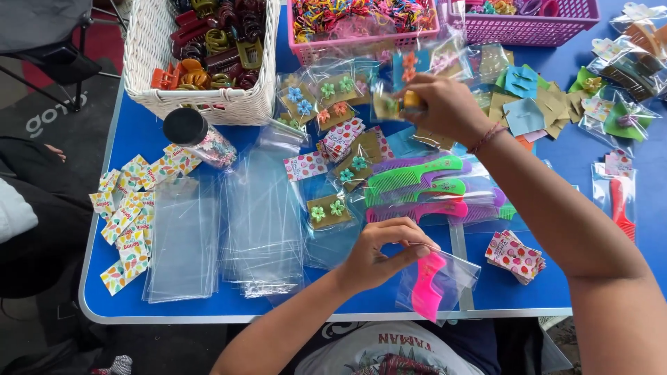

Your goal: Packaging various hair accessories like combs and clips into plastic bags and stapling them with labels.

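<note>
My left hand [381, 251] pinches the open top of a clear plastic bag [445, 279] near the table's front edge; a bright pink comb [426, 286] sits inside it. My right hand [445, 105] is raised further back and grips a small clear packet with a card of flower clips [389, 104]. Between my hands lie several loose combs [417, 187], green, purple and pink, on the blue table [139, 139].
Stacks of empty clear bags [222, 229] lie left of centre, with patterned paper labels [125, 222] beside them. A white basket of hair claws [208, 55], pink baskets [361, 24] of hair ties, a black-lidded jar [198, 135] and many packed clip cards fill the back.
</note>
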